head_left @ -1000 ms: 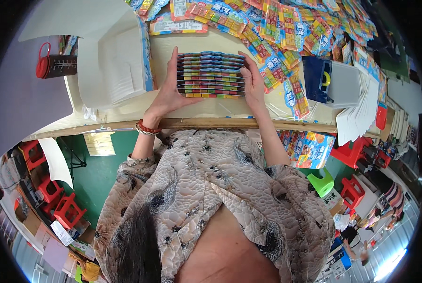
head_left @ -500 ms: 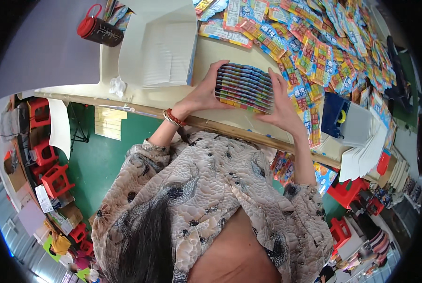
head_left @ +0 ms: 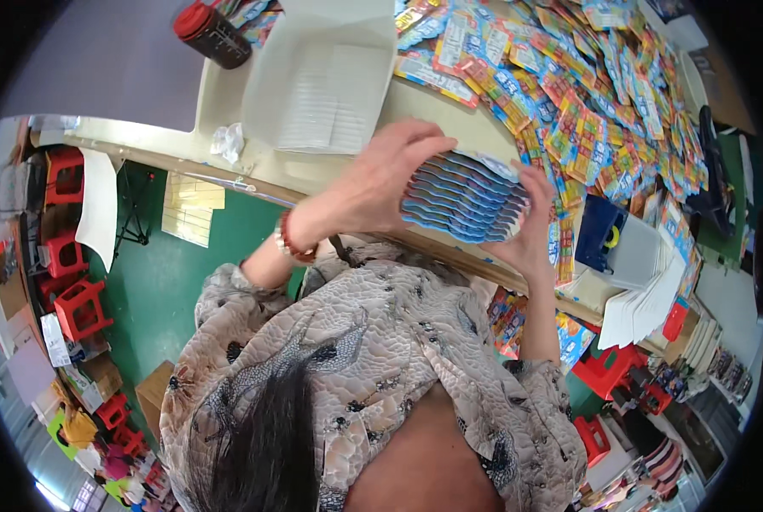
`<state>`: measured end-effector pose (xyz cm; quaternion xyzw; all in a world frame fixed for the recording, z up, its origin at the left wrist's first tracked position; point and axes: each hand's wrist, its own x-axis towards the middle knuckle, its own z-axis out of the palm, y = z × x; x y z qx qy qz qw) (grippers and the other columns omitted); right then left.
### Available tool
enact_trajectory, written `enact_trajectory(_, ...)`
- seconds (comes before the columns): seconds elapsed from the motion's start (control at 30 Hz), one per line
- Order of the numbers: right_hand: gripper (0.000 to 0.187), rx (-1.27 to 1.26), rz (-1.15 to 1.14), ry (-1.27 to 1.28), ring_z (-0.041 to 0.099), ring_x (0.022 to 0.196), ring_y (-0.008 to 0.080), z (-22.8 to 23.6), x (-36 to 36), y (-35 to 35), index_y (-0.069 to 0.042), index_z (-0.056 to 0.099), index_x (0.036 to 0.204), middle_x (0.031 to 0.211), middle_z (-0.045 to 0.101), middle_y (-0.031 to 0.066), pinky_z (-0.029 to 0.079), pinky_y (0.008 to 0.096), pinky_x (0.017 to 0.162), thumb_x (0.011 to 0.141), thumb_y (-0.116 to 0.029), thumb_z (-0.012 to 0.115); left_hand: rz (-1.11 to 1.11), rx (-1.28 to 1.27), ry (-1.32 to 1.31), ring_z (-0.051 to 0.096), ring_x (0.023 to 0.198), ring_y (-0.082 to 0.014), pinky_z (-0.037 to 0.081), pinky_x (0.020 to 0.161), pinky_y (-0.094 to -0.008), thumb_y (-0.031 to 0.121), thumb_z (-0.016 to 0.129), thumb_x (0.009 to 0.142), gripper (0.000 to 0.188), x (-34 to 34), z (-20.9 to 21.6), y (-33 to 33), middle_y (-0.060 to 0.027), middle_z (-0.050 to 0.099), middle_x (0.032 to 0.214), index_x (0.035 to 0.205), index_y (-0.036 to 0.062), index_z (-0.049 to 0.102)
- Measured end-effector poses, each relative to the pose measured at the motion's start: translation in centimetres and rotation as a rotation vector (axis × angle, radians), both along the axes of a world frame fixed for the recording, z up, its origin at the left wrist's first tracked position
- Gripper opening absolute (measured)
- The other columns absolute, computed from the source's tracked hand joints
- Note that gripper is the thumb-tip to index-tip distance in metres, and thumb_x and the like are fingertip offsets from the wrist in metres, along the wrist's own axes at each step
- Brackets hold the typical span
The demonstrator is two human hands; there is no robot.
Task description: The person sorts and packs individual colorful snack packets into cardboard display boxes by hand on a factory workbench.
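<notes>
Between my two hands is a stack of several colourful flat candy packets [head_left: 462, 200], with their wavy blue edges turned up toward me. My left hand [head_left: 373, 183] is closed round the stack's left end, thumb across its upper corner. My right hand [head_left: 530, 226] grips the right end, fingers behind and thumb at the near side. The stack is held up over the table's front edge. Just beyond my left hand stands an open white box [head_left: 270, 85], with white cards [head_left: 334, 94] inside. Loose packets [head_left: 577, 111] lie heaped to the far right.
A dark bottle with a red lid [head_left: 215, 36] and a crumpled white tissue [head_left: 227, 142] are at the left. To the right are a dark blue object with a yellow ring [head_left: 599, 235] and white sheets [head_left: 641, 299]. Red stools [head_left: 83, 309] stand on the green floor.
The packet stack has tipped, so its blue wavy edges now face up instead of the yellow-red ends. Both hands moved slightly right and nearer; the view has shifted a little.
</notes>
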<state>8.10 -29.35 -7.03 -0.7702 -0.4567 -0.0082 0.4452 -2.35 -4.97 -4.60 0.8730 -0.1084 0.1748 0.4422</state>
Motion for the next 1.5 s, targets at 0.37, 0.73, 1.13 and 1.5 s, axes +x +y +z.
enact_trajectory(0.37, 0.097, -0.084, 0.166, -0.056, 0.045, 0.117, 0.0363, 1.7, 3.1, 17.6, -0.006, 0.038, 0.135, 0.123, 0.048, 0.0192, 0.036, 0.0449, 0.101, 0.054, -0.035, 0.083, -0.018, 0.006, 0.194, 0.042, 0.127, -0.0234, 0.031, 0.110, -0.0367, 0.014, 0.089, 0.056, 0.111, 0.0, 1.4, 17.0, -0.0132, 0.044, 0.135, 0.144, 0.0064, 0.022)
enact_trajectory(0.73, 0.095, -0.277, 0.207, -0.069, 0.048, 0.117, 0.0387, 2.5, 4.2, 19.9, -0.006, 0.036, 0.136, 0.127, 0.047, 0.0219, 0.030, 0.0530, 0.105, 0.059, -0.044, 0.078, 0.055, 0.007, 0.281, 0.044, 0.124, -0.0239, 0.034, 0.107, -0.0378, 0.021, 0.089, 0.056, 0.106, -0.9, 0.7, 18.8, -0.0118, 0.047, 0.130, 0.141, 0.0087, 0.027)
enact_trajectory(1.13, 0.052, -0.321, 0.169, -0.326, 0.053, 0.109, 0.0285, 1.0, 0.0, 15.5, -0.009, 0.055, 0.117, 0.110, 0.055, 0.0107, 0.022, 0.0534, 0.105, 0.074, -0.033, 0.073, 0.021, 0.394, 0.297, 0.044, 0.123, -0.0310, 0.022, 0.108, -0.0473, 0.039, 0.085, 0.057, 0.098, -1.9, -0.9, 15.5, -0.0133, 0.049, 0.119, 0.134, 0.0057, 0.034)
enact_trajectory(1.5, 0.007, -0.404, 0.341, -0.459, 0.062, 0.081, 0.0222, 1.0, -0.5, 16.9, -0.008, 0.061, 0.083, 0.076, 0.060, 0.0063, 0.041, 0.0365, 0.086, 0.076, -0.005, 0.061, 0.019, 0.378, 0.658, 0.039, 0.132, -0.0293, 0.009, 0.112, -0.0587, 0.054, 0.082, 0.062, 0.106, -0.4, -0.5, 16.3, -0.0137, 0.049, 0.133, 0.139, 0.0057, 0.028)
